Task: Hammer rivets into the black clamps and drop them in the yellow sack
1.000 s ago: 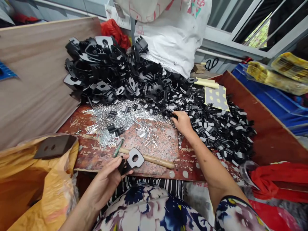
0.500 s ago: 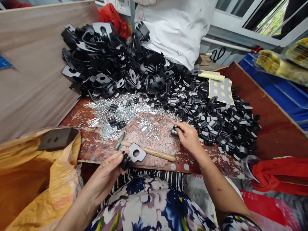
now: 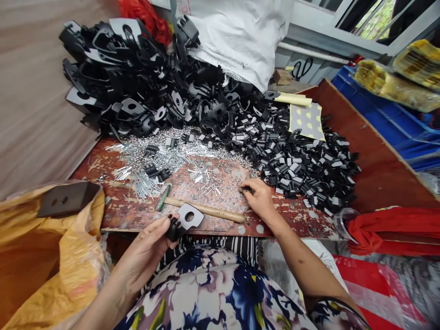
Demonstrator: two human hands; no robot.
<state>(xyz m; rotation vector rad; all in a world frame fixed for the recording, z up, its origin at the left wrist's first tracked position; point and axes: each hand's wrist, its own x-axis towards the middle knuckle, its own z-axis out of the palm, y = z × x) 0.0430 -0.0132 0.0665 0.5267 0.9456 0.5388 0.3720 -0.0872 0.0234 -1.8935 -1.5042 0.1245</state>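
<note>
My left hand (image 3: 150,244) is closed on a black plastic bracket (image 3: 189,215), whose flat grey face with a round hole points away from the fingers. At the fingertips show its black hinge prongs. My right hand (image 3: 259,198) pinches a small black plastic clip (image 3: 246,188) just above the bench, beside the heap of small black clips (image 3: 292,167); the fingers partly cover it. Between the two hands lies a hammer (image 3: 206,210) with a wooden handle and green head. Behind it, loose metal pins (image 3: 202,176) are scattered on the bench.
A tall pile of black brackets (image 3: 130,107) stands at the back left, against a wooden board (image 3: 30,91). Yellow sheeting (image 3: 79,238) holding a brown block (image 3: 67,200) is at left. Patterned grey card (image 3: 305,120), a clear cup (image 3: 343,222) and red cloth (image 3: 388,229) sit at right.
The view has shifted, so the bench appears a little further left and up. My right hand has turned the small clip in its fingers. My left hand keeps hold of the bracket.
</note>
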